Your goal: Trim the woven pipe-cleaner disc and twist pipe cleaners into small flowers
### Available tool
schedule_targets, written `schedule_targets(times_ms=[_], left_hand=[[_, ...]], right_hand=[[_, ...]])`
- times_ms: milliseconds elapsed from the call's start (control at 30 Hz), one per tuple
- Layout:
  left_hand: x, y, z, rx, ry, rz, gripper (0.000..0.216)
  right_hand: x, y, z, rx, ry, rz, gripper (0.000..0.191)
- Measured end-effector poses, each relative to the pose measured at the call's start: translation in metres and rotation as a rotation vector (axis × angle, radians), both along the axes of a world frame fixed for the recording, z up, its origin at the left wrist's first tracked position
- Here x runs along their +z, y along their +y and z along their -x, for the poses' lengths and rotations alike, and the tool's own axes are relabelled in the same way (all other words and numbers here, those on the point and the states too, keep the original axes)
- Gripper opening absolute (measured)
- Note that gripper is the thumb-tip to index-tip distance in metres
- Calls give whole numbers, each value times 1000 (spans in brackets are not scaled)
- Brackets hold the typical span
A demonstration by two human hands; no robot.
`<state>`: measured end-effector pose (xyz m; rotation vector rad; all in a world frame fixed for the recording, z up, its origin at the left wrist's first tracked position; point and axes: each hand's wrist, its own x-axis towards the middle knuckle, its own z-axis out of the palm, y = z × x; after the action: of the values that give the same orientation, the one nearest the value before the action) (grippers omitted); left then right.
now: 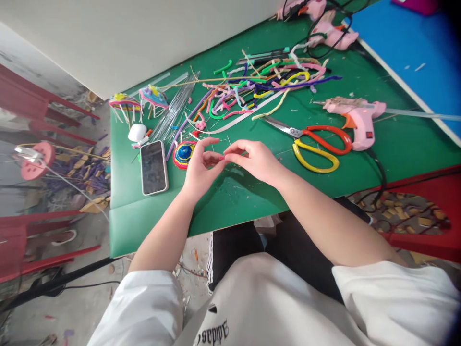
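My left hand (pixel 201 166) and my right hand (pixel 254 159) meet over the green table (pixel 252 192), fingertips pinched together on a small red piece (pixel 223 156), too small to name. Just left of my left hand lies a coiled disc of red, yellow and blue pipe cleaner (pixel 183 154). A pile of coloured pipe cleaners (pixel 259 84) sits farther back. Red and yellow scissors (pixel 317 144) lie to the right of my right hand.
A phone (pixel 153 166) lies face up at the left beside a white earbud case (pixel 137 132). A pink glue gun (pixel 355 117) rests right of the scissors, others (pixel 331 33) at the back. Two small pipe-cleaner umbrellas (pixel 140 101) stand far left.
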<state>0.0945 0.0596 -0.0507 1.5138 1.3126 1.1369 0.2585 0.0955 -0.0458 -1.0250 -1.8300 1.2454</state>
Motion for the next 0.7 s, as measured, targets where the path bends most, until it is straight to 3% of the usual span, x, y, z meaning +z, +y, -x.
schedule_targets(times_ms=[167,400,700], left_hand=[[1,1,2,2,28,-21,47],[3,1,-2,115,-123,51,29],[0,-1,-7,108,-111,18,20]], right_hand=[[-2,1,-1,-22,-4,20,18],[-5,1,5,-113,183,252,23],[-5,-4,8,-84,191,165,26]])
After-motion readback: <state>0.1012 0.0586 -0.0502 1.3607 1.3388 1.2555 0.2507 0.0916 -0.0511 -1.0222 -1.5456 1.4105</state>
